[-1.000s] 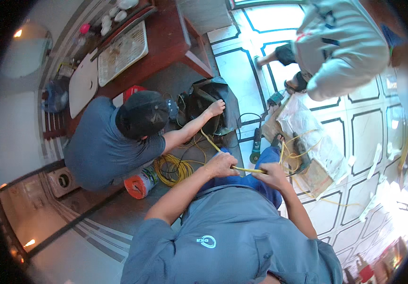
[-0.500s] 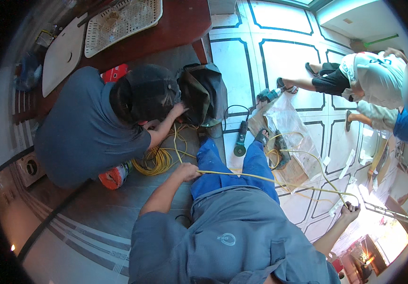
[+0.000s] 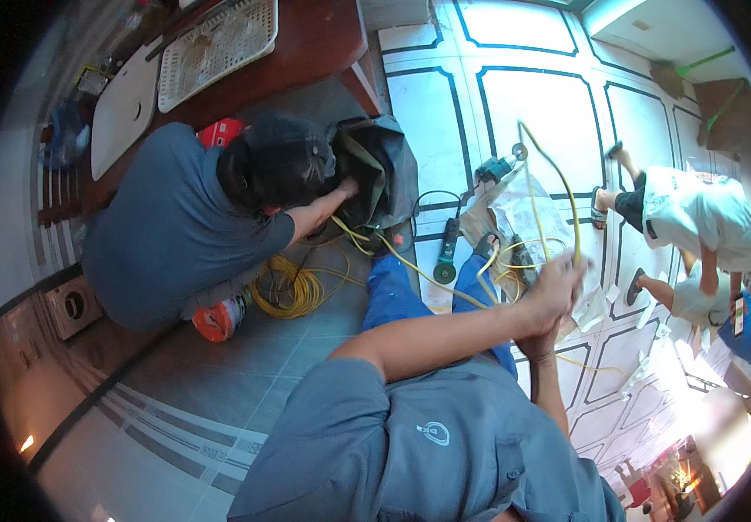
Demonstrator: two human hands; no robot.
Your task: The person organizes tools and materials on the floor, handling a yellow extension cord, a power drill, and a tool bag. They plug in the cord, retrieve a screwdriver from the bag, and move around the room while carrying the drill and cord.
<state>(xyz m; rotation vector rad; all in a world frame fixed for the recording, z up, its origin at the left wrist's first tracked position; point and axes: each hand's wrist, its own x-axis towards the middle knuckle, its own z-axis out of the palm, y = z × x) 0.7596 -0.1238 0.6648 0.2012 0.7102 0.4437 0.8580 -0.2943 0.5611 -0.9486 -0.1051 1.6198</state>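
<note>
above the tiled floor (image 3: pixel 536 109), my left hand (image 3: pixel 556 294) grasps yellow cable (image 3: pixel 572 204); for my right hand (image 3: pixel 541 342), i cannot tell the grip.

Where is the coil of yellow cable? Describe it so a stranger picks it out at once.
Start at the person in the dark cap at left. On the grey floor, right of an orange-faced cylinder, lies the coil of yellow cable. Its many bundled rounds set it apart from the open yellow loop at the wearer's hands.
</note>
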